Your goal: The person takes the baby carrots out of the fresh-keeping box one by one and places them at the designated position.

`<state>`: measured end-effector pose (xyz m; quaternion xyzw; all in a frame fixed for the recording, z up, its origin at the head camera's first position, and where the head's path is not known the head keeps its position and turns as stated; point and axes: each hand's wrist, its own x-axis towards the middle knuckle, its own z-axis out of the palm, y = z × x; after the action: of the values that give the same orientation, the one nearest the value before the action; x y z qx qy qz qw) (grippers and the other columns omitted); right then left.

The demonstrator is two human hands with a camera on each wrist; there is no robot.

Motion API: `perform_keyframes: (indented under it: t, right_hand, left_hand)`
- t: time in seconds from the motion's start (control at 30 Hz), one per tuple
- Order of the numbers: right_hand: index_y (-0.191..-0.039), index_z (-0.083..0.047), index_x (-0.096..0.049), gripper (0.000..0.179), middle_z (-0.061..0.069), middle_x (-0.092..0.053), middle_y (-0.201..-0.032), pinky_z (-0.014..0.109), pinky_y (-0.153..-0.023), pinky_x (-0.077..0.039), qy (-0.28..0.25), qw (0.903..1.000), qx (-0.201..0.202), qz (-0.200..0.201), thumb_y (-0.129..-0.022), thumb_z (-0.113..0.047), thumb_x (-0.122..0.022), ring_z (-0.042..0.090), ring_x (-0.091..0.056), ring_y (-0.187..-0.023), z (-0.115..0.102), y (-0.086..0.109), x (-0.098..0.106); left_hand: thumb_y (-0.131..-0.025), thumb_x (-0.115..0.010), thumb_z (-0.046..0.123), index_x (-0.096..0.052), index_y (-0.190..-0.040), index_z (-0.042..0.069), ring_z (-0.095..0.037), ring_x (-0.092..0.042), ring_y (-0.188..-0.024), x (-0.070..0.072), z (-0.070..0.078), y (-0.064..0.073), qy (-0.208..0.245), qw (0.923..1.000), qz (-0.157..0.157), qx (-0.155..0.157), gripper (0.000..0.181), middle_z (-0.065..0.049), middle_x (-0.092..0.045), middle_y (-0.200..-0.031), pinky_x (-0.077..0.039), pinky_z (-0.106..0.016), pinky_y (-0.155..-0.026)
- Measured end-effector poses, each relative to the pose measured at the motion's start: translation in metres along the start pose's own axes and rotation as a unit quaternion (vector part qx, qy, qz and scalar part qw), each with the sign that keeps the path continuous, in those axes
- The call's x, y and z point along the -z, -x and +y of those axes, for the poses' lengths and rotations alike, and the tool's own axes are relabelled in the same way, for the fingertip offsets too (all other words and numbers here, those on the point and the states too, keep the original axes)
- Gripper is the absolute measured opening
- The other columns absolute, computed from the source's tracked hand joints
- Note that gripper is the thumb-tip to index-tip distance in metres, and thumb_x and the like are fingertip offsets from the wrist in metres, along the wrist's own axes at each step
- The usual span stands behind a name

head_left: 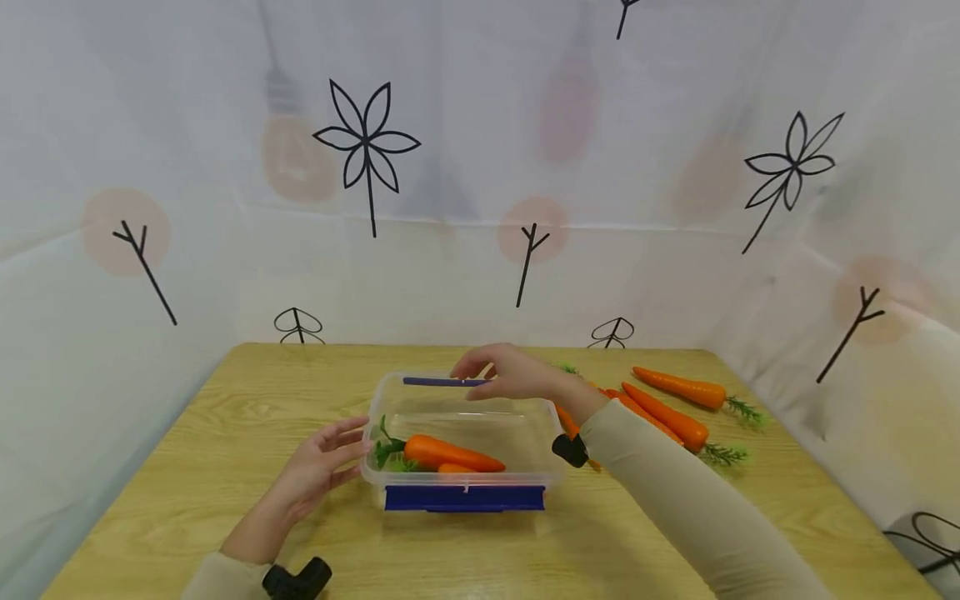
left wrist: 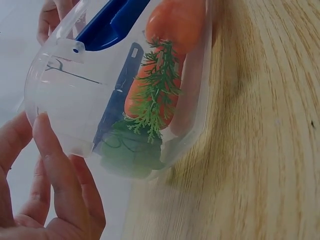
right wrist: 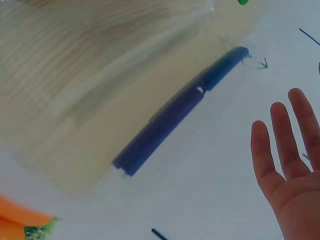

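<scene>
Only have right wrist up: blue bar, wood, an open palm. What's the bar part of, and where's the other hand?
Observer: The bar is the far blue latch of a clear plastic box on the wooden table; the right hand hovers over that edge.
Operator: Box empty?
Observer: No, two orange carrots lie inside, greens toward the left wall.
Operator: Left hand?
Observer: The left hand has straight fingers against the box's left end, seemingly touching it.
Operator: More carrots anywhere?
Observer: Yes, loose carrots lie on the table right of the box.
</scene>
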<state>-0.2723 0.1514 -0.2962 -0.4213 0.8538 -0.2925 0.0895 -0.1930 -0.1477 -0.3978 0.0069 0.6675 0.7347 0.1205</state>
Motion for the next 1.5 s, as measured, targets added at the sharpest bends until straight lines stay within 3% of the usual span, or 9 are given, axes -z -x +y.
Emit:
perform_keyframes:
  t: [0.23, 0.4, 0.53, 0.63, 0.9, 1.03, 1.2, 1.37, 1.5]
  right_hand:
    - [-0.117, -0.011, -0.062, 0.03, 0.003, -0.06, -0.114, 0.028, -0.083, -0.048, 0.031, 0.998, 0.018, -0.053, -0.087, -0.013, -0.067, 0.015, -0.055, -0.1, -0.005, -0.019, -0.017]
    - [-0.119, -0.012, -0.061, 0.033, 0.002, -0.059, -0.114, 0.026, -0.085, -0.047, 0.034, 0.9938, -0.015, -0.105, -0.087, -0.009, -0.067, 0.02, -0.056, -0.103, -0.005, -0.029, -0.029]
    - [-0.12, -0.011, -0.06, 0.034, 0.01, -0.059, -0.113, 0.023, -0.081, -0.048, 0.033, 0.9883, -0.022, -0.147, -0.087, -0.006, -0.066, 0.027, -0.058, -0.101, -0.003, -0.036, -0.039]
    - [-0.122, -0.01, -0.059, 0.036, 0.013, -0.059, -0.115, 0.023, -0.079, -0.049, 0.033, 0.9839, -0.028, -0.173, -0.087, -0.005, -0.065, 0.024, -0.06, -0.097, -0.001, -0.04, -0.044]
    - [-0.125, -0.016, -0.056, 0.044, 0.002, -0.051, -0.123, 0.022, -0.076, -0.05, 0.003, 0.9701, -0.055, -0.236, -0.085, -0.002, -0.066, 0.017, -0.053, -0.106, 0.004, -0.044, -0.054]
    - [-0.128, -0.02, -0.05, 0.052, 0.004, -0.053, -0.117, 0.023, -0.066, -0.052, 0.012, 0.9667, -0.069, -0.246, -0.084, 0.002, -0.066, 0.015, -0.055, -0.099, 0.007, -0.042, -0.058]
    - [-0.129, -0.023, -0.047, 0.058, 0.005, -0.055, -0.112, 0.021, -0.068, -0.05, 0.032, 0.9688, -0.066, -0.237, -0.082, 0.008, -0.063, 0.014, -0.055, -0.098, 0.015, -0.04, -0.058]
    - [-0.13, -0.023, -0.046, 0.063, 0.005, -0.051, -0.121, 0.021, -0.073, -0.049, 0.051, 0.9689, -0.073, -0.231, -0.081, 0.014, -0.058, 0.015, -0.053, -0.101, 0.019, -0.042, -0.056]
    - [-0.133, -0.024, -0.043, 0.066, 0.005, -0.047, -0.129, 0.022, -0.075, -0.048, 0.066, 0.9665, -0.078, -0.235, -0.08, 0.011, -0.063, 0.015, -0.054, -0.101, 0.019, -0.042, -0.055]
  left_hand:
    - [-0.089, -0.065, 0.013, -0.04, -0.138, 0.001, -0.021, -0.056, -0.1, 0.001, 0.001, 0.0, -0.002, 1.0, -0.001, 0.001, 0.057, -0.022, -0.037, -0.136, -0.051, -0.028, -0.079]
    - [-0.088, -0.066, 0.014, -0.039, -0.139, 0.002, -0.02, -0.056, -0.1, 0.001, 0.002, -0.001, -0.006, 1.0, -0.003, -0.002, 0.059, -0.022, -0.036, -0.137, -0.051, -0.028, -0.08]
    - [-0.088, -0.065, 0.014, -0.039, -0.139, 0.002, -0.019, -0.056, -0.1, 0.001, 0.003, 0.0, -0.008, 1.0, 0.001, 0.0, 0.059, -0.022, -0.037, -0.136, -0.051, -0.028, -0.079]
    - [-0.088, -0.065, 0.014, -0.038, -0.14, 0.001, -0.019, -0.056, -0.1, 0.002, 0.002, -0.001, -0.009, 1.0, 0.0, 0.0, 0.06, -0.022, -0.037, -0.137, -0.051, -0.028, -0.079]
    - [-0.088, -0.065, 0.014, -0.038, -0.139, 0.001, -0.018, -0.056, -0.1, 0.002, 0.001, -0.002, -0.007, 0.9999, -0.007, -0.003, 0.059, -0.023, -0.036, -0.137, -0.051, -0.028, -0.08]
    - [-0.089, -0.065, 0.014, -0.039, -0.139, 0.001, -0.02, -0.056, -0.101, 0.002, 0.001, -0.002, -0.004, 1.0, -0.005, -0.003, 0.058, -0.023, -0.035, -0.137, -0.051, -0.028, -0.08]
    - [-0.09, -0.064, 0.014, -0.038, -0.139, 0.001, -0.022, -0.054, -0.105, 0.002, 0.002, -0.001, -0.007, 0.9999, -0.005, -0.008, 0.057, -0.022, -0.035, -0.137, -0.051, -0.028, -0.079]
    - [-0.091, -0.063, 0.015, -0.037, -0.14, 0.001, -0.02, -0.055, -0.103, 0.001, 0.001, -0.001, -0.008, 0.9999, -0.009, -0.01, 0.057, -0.022, -0.035, -0.137, -0.051, -0.028, -0.078]
    - [-0.091, -0.062, 0.014, -0.038, -0.139, 0.001, -0.021, -0.055, -0.103, 0.001, 0.001, -0.002, -0.005, 0.9999, -0.006, -0.007, 0.056, -0.022, -0.036, -0.137, -0.052, -0.028, -0.078]
